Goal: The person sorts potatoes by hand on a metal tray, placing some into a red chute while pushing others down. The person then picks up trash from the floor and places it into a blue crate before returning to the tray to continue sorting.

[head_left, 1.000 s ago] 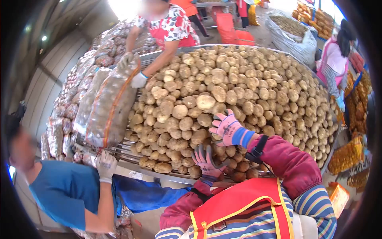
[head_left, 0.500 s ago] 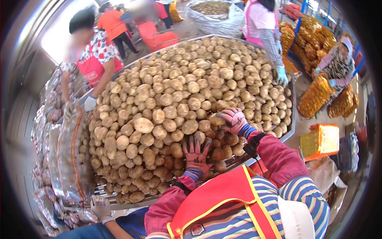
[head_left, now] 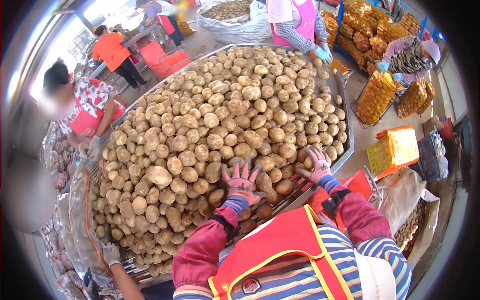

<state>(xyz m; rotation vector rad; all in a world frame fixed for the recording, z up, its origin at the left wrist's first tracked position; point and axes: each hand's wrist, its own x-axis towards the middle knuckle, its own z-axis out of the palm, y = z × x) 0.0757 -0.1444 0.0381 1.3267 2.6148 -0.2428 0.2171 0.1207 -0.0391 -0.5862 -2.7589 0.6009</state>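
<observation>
A large heap of brown potatoes (head_left: 200, 130) covers the metal-framed sorting table (head_left: 347, 120) in front of me. My left hand (head_left: 242, 184), in a pink and grey glove, lies palm down on the near side of the heap with its fingers spread. To its right, my right hand (head_left: 317, 166) in a matching glove rests against potatoes near the table's right edge. Its fingers are apart and point forward. Neither hand is wrapped around a potato. Between the hands, several potatoes lie close to the bare slats (head_left: 295, 195).
A person in a floral top (head_left: 92, 107) stands at the left, and one with blue gloves (head_left: 322, 52) at the far right corner. At the near left, another person's gloved hand (head_left: 111, 254) touches a clear sack (head_left: 82, 220). Orange net sacks (head_left: 375, 97) and an orange-yellow stack (head_left: 394, 150) stand right.
The view has shifted, so the heap appears farther left. My right hand has moved right, away from the potato it was reaching over. The blue-gloved person's hands have drawn back from the heap.
</observation>
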